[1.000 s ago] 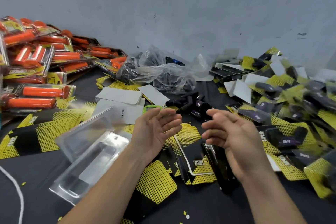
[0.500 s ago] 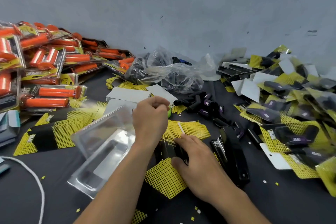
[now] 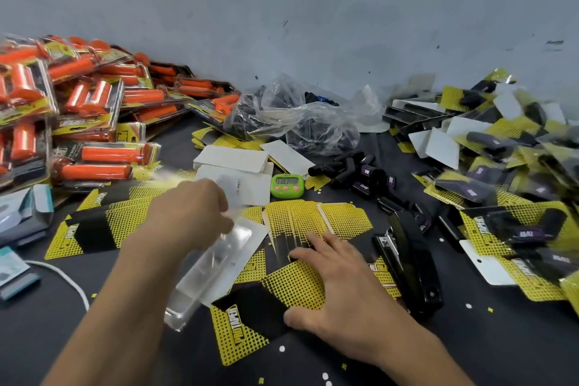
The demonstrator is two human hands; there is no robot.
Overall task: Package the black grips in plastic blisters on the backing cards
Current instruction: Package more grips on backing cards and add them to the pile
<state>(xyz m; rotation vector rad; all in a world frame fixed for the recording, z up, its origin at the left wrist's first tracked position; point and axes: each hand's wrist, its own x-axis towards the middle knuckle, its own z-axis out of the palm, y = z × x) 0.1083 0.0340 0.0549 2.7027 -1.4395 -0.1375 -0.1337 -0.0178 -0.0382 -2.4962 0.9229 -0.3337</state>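
Fingers, left hand (image 3: 191, 213): curled over the far end of a clear plastic blister (image 3: 219, 257), gripping it (motion blur hid the exact pinch).
Fingers, right hand (image 3: 338, 288): straight and spread, pressed flat on the top backing card (image 3: 291, 288), with the thumb at the card's near edge and nothing grasped.
Far left: a pile of packaged orange grips (image 3: 78, 122) was stacked up to the grey wall (image 3: 313, 25).
Left edge: teal-and-white boxes (image 3: 28, 213) and a white cord (image 3: 70, 280) lay on the dark table (image 3: 470, 348).
Left of centre: a spare backing card (image 3: 94, 226) lay flat beyond the left forearm.
Blister position: it slanted from the left hand down toward the person, empty, its right flange at the edge of the pressed card (touching or overlapping, I could not tell).
Centre back: a stack of white cards (image 3: 232, 160) sat in front of a clear bag of black grips (image 3: 294, 122).
Timer: a green timer (image 3: 287, 185) stood between the white cards and the loose grips.
Fanned backing cards (image 3: 316, 219): spread just beyond the right fingertips, yellow dotted ends away from the person.
Loose black grips (image 3: 347, 168): heaped right of the timer, some with purple labels, none in a blister.
Black stapler (image 3: 410, 263): lying just right of the right hand.
Far right: a pile of packaged black grips (image 3: 501, 197) in blisters on yellow cards, with a few white card backs among them.
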